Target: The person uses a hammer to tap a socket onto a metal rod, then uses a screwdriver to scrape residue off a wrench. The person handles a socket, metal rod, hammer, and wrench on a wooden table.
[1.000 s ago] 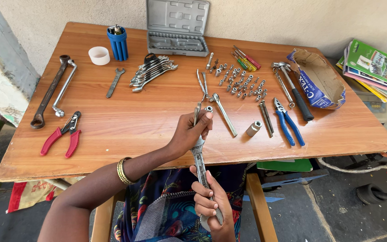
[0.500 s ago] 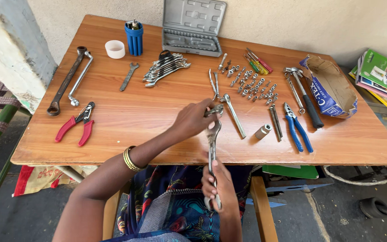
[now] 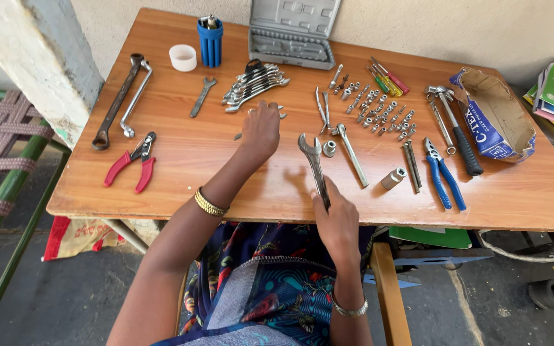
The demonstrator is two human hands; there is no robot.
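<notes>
1. Gripping a grey open-ended spanner (image 3: 313, 168) by its lower shaft, the right hand (image 3: 336, 221) sits at about 6 o'clock, just over the near edge of the wooden bench (image 3: 181, 186); its fingers are wrapped tight around the handle.
2. That spanner slants up toward 12 o'clock, its open head raised above the bench, close beside a small socket (image 3: 329, 148).
3. At about 11 o'clock from the spanner head, the left hand (image 3: 261, 131) lies palm down on the wood, fingers curled loosely over something small; whether they hold it I cannot tell.
4. Bare wood lies between the two hands and along the near edge toward 8 o'clock, up to the red-handled pliers (image 3: 129, 163).
5. Toward 3 o'clock the room tightens: a ratchet handle (image 3: 351, 152), a larger socket (image 3: 393, 179) and blue-handled pliers (image 3: 444, 173) lie near one another.
6. A fan of spanners (image 3: 254, 82) lies just beyond the left hand at 12 o'clock.
</notes>
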